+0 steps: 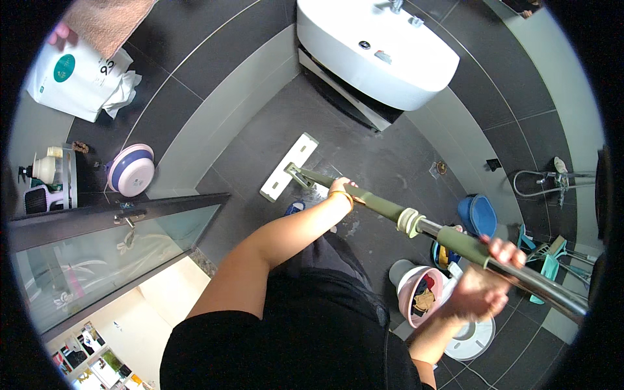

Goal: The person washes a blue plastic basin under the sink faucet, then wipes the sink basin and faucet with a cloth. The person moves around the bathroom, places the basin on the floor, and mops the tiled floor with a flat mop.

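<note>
A flat mop lies across the view, its pale rectangular head [289, 167] on the dark tiled floor and its green and metal pole [380, 204] slanting up to the right. My left hand [342, 186] grips the lower green part of the pole, a little above the head joint. Farther up, my right hand [487, 280] is blurred; its palm is against the underside of the pole and its fingertips curl over the far edge. A blue patterned slipper [295, 208] shows beside the mop head, partly hidden by my left arm.
A white washbasin [378, 53] juts out ahead. On the left are a glass door [122, 253], hanging pink basins [131, 170] and a tissue pack [80, 78]. A pink bucket of clothes [407, 297], a blue bucket [477, 214] and a shower hose [524, 190] are on the right.
</note>
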Action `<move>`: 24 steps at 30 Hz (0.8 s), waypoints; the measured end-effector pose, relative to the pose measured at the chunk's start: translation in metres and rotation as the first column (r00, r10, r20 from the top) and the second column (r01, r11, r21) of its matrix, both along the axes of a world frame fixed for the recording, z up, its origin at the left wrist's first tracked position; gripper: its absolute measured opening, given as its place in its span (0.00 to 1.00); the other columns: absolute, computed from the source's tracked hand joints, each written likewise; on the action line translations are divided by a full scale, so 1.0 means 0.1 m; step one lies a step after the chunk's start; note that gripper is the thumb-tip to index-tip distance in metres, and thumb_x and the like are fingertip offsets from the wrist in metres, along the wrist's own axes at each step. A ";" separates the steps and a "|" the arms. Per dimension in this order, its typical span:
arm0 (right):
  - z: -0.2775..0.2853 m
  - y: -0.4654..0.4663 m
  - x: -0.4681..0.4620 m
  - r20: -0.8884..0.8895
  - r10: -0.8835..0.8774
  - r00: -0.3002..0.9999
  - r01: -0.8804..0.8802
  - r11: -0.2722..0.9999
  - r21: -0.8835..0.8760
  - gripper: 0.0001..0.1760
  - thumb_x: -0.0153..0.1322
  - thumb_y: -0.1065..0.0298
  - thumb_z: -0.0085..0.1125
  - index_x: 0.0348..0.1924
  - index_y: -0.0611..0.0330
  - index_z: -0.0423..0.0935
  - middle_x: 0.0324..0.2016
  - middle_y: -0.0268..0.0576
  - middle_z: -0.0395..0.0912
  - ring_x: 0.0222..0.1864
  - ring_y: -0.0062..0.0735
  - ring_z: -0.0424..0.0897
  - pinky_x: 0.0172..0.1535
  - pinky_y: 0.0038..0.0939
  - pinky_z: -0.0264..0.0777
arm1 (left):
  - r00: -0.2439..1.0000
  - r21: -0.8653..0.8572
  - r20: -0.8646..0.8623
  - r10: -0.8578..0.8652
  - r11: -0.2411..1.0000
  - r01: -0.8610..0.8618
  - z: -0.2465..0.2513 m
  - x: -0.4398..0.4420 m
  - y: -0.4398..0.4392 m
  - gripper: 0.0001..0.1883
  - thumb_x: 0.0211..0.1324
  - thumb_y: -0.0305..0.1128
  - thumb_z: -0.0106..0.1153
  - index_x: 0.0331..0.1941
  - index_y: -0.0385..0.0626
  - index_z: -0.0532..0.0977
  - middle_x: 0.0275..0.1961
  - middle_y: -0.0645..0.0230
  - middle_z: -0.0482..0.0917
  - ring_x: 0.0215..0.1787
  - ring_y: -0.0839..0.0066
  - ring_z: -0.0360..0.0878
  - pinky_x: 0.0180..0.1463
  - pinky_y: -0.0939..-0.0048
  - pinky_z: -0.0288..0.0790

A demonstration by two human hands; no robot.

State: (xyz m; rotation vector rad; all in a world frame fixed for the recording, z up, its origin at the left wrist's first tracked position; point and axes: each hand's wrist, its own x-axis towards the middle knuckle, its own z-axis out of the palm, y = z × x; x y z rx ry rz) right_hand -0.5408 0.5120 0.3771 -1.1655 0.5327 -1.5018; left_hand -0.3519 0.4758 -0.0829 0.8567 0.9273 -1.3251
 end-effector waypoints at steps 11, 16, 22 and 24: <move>0.18 0.18 0.99 -0.014 0.254 0.967 -0.252 0.965 0.070 0.18 0.66 0.58 0.56 0.19 0.48 0.57 0.12 0.26 0.55 0.15 0.20 0.53 0.26 0.27 0.49 | 0.998 -0.013 -0.044 -0.038 0.999 0.037 0.17 1.53 0.57 0.12 0.61 0.39 0.52 0.32 0.42 0.67 0.22 0.61 0.71 0.26 0.60 0.74 0.40 0.50 0.76; -0.09 0.03 1.82 -0.110 0.513 0.851 -0.493 0.854 0.168 0.18 0.55 0.63 0.63 0.11 0.49 0.60 0.07 0.28 0.60 0.11 0.23 0.58 0.27 0.29 0.51 | 0.978 0.012 -0.099 0.183 0.983 -0.183 -0.71 2.27 0.95 0.15 0.62 0.41 0.49 0.36 0.38 0.66 0.27 0.57 0.73 0.31 0.60 0.75 0.39 0.56 0.75; -0.60 -0.28 2.52 -0.153 0.676 0.721 -0.663 0.737 0.130 0.18 0.56 0.62 0.66 0.10 0.51 0.66 0.09 0.31 0.64 0.14 0.27 0.62 0.35 0.36 0.54 | 0.898 -0.034 -0.041 0.438 0.898 -0.439 -0.60 2.57 1.18 0.22 0.68 0.44 0.43 0.56 0.38 0.63 0.50 0.45 0.72 0.46 0.52 0.78 0.51 0.48 0.78; -0.72 -0.34 2.63 -0.117 0.661 0.741 -0.647 0.750 0.139 0.18 0.57 0.62 0.66 0.11 0.52 0.66 0.10 0.33 0.65 0.15 0.27 0.62 0.35 0.37 0.54 | 0.908 -0.034 0.005 0.420 0.907 -0.419 -0.52 2.59 1.13 0.20 0.69 0.44 0.42 0.52 0.38 0.64 0.44 0.48 0.74 0.41 0.55 0.79 0.49 0.49 0.78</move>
